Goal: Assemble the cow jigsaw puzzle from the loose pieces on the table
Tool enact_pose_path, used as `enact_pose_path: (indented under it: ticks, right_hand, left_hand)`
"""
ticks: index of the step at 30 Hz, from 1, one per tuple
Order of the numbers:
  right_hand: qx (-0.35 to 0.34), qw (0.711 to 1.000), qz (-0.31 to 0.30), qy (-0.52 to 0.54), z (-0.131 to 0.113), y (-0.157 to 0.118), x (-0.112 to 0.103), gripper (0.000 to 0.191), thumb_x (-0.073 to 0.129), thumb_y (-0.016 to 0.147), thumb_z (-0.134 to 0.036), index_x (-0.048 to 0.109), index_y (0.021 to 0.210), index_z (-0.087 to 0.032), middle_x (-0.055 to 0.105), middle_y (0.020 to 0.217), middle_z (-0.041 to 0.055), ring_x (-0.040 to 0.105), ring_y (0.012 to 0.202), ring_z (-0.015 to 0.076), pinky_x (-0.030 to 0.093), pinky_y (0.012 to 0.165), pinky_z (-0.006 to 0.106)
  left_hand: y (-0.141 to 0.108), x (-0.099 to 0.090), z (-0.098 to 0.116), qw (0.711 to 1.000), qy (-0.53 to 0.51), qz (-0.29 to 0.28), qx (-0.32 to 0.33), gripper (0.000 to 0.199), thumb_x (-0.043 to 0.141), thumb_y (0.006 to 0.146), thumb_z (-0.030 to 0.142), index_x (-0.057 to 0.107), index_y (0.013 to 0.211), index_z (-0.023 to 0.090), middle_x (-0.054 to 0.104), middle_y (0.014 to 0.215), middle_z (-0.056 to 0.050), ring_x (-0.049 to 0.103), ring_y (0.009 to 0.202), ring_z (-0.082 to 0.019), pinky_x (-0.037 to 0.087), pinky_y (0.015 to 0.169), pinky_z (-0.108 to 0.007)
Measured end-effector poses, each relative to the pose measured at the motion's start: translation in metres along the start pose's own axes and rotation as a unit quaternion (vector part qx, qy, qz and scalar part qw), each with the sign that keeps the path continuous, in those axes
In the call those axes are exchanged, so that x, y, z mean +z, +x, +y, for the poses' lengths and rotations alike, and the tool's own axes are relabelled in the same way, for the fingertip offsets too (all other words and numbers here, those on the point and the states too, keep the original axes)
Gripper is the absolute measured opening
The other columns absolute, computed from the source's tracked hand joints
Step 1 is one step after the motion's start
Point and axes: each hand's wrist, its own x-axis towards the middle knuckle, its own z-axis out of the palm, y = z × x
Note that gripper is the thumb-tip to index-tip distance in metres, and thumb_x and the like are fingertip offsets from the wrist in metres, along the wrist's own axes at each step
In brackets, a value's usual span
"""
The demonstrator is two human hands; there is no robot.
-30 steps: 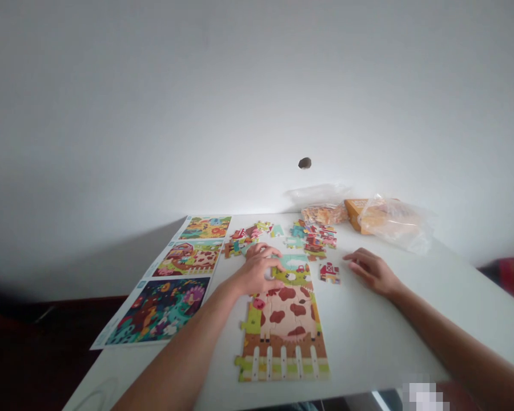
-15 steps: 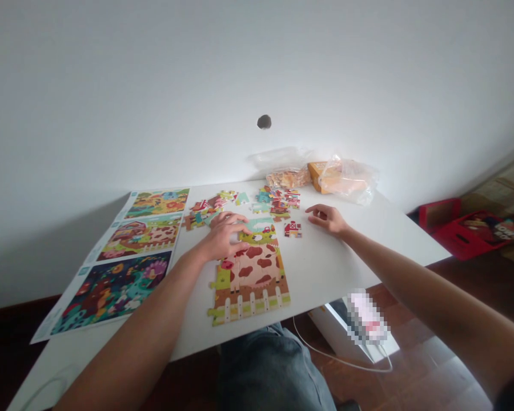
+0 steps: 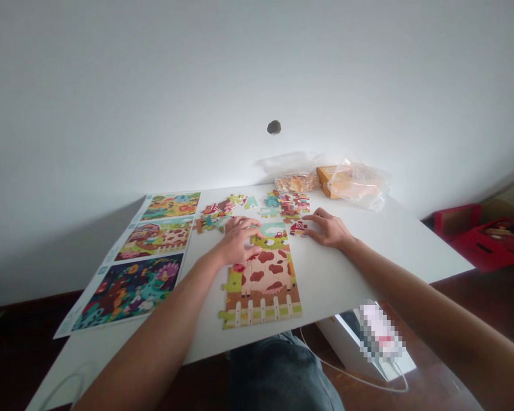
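Note:
A partly assembled jigsaw puzzle (image 3: 268, 279), showing a spotted cow behind a white fence, lies flat on the white table. My left hand (image 3: 240, 242) rests at its upper left edge, fingers spread apart and nothing held in them. To the right of the puzzle's top is a loose puzzle piece with a red barn (image 3: 298, 228). The thumb and index finger of my right hand (image 3: 332, 229) are at this piece's right side and close on its edge. Loose puzzle pieces (image 3: 274, 200) lie beyond both hands, some overlapping; my left hand hides part of the nearer ones.
On the left lies a picture sheet (image 3: 131, 291) with three printed scenes. A clear plastic bag (image 3: 368, 185) and an orange box (image 3: 328, 181) stand near the wall. Red bins (image 3: 488, 245) are on the right, and a white box (image 3: 381, 365) with a cable is below the table edge.
My right hand has moved left and now touches the barn piece. My left hand stays on the puzzle. The whole view has shifted slightly.

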Motion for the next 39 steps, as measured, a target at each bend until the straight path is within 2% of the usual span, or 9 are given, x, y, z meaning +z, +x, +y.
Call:
enact_pose_path:
  ticks: [3, 7, 10, 13, 16, 19, 22, 27, 39]
  right_hand:
    - [0.004, 0.998, 0.054, 0.018, -0.008, 0.009, 0.01, 0.039, 0.056, 0.082, -0.022, 0.065, 0.12, -0.027, 0.058, 0.109, 0.0052, 0.06, 0.086, 0.0187, 0.046, 0.075, 0.028]
    - [-0.001, 0.988, 0.148, 0.041, -0.051, 0.036, 0.028, 0.037, 0.046, 0.079, -0.009, 0.069, 0.103, -0.023, 0.061, 0.101, 0.0059, 0.06, 0.087, 0.0188, 0.046, 0.075, 0.027]
    - [-0.02, 0.993, 0.112, 0.039, -0.091, 0.057, 0.04, 0.032, 0.048, 0.08, -0.011, 0.069, 0.1, -0.023, 0.062, 0.102, 0.0061, 0.061, 0.084, 0.0191, 0.046, 0.072, 0.028]
    - [-0.029, 0.997, 0.066, 0.04, -0.112, 0.069, 0.049, 0.032, 0.048, 0.085, -0.014, 0.067, 0.109, -0.023, 0.061, 0.102, 0.007, 0.061, 0.081, 0.0187, 0.045, 0.068, 0.027]
    - [-0.111, 0.993, 0.012, 0.047, -0.11, 0.066, 0.051, 0.032, 0.05, 0.087, -0.016, 0.068, 0.112, -0.024, 0.059, 0.104, 0.0079, 0.059, 0.084, 0.0194, 0.046, 0.07, 0.028]
    - [-0.163, 0.983, 0.023, 0.076, -0.096, 0.061, 0.048, 0.027, 0.054, 0.086, -0.018, 0.07, 0.108, -0.022, 0.058, 0.108, 0.0101, 0.058, 0.096, 0.0228, 0.048, 0.085, 0.035]
    - [-0.161, 0.981, 0.043, 0.102, -0.083, 0.062, 0.047, 0.026, 0.057, 0.085, -0.02, 0.07, 0.108, -0.022, 0.061, 0.112, 0.0104, 0.057, 0.102, 0.0251, 0.046, 0.094, 0.042]
    - [-0.148, 0.976, 0.045, 0.152, -0.071, 0.073, 0.056, 0.025, 0.058, 0.083, -0.015, 0.071, 0.103, -0.021, 0.068, 0.105, 0.0076, 0.061, 0.098, 0.0233, 0.048, 0.092, 0.039]
    - [-0.124, 0.975, 0.06, 0.174, -0.064, 0.077, 0.062, 0.025, 0.06, 0.079, -0.013, 0.072, 0.099, -0.022, 0.07, 0.106, 0.0062, 0.063, 0.099, 0.0231, 0.048, 0.093, 0.038]
  left_hand:
    - [-0.001, -0.001, 0.003, 1.0, -0.002, 0.002, -0.007, 0.019, 0.069, 0.076, 0.03, 0.072, 0.095, 0.027, 0.058, 0.127, -0.002, 0.043, 0.121, -0.028, 0.027, 0.11, -0.046]
    - [-0.005, -0.004, 0.005, 1.0, 0.0, 0.008, -0.01, 0.023, 0.072, 0.072, 0.028, 0.07, 0.095, 0.027, 0.059, 0.125, -0.001, 0.044, 0.118, -0.028, 0.029, 0.107, -0.046]
    - [-0.009, -0.005, 0.003, 0.999, 0.006, 0.026, -0.023, 0.023, 0.074, 0.071, 0.028, 0.07, 0.094, 0.026, 0.059, 0.124, -0.001, 0.045, 0.117, -0.028, 0.031, 0.105, -0.045]
    - [-0.01, -0.005, -0.001, 0.998, 0.011, 0.051, -0.02, 0.017, 0.071, 0.074, 0.027, 0.07, 0.091, 0.026, 0.061, 0.12, -0.001, 0.046, 0.116, -0.027, 0.032, 0.106, -0.044]
    - [-0.008, -0.004, -0.01, 0.989, 0.048, 0.118, -0.074, 0.015, 0.06, 0.082, 0.021, 0.071, 0.09, 0.026, 0.064, 0.111, -0.003, 0.05, 0.113, -0.026, 0.033, 0.106, -0.045]
    - [-0.007, -0.002, -0.02, 0.943, 0.115, 0.21, -0.234, 0.025, 0.057, 0.08, 0.017, 0.069, 0.1, 0.025, 0.064, 0.111, -0.007, 0.051, 0.112, -0.029, 0.034, 0.103, -0.05]
    - [-0.008, 0.001, -0.027, 0.903, 0.144, 0.219, -0.339, 0.032, 0.062, 0.077, 0.025, 0.066, 0.109, 0.025, 0.063, 0.112, -0.01, 0.052, 0.112, -0.034, 0.037, 0.097, -0.054]
    - [-0.008, 0.004, -0.028, 0.915, 0.141, 0.191, -0.326, 0.036, 0.064, 0.077, 0.03, 0.066, 0.113, 0.029, 0.063, 0.116, -0.009, 0.051, 0.115, -0.035, 0.036, 0.099, -0.055]
    - [-0.006, 0.003, -0.031, 0.927, 0.124, 0.193, -0.296, 0.039, 0.063, 0.078, 0.022, 0.066, 0.116, 0.029, 0.067, 0.113, -0.007, 0.054, 0.114, -0.031, 0.037, 0.101, -0.048]
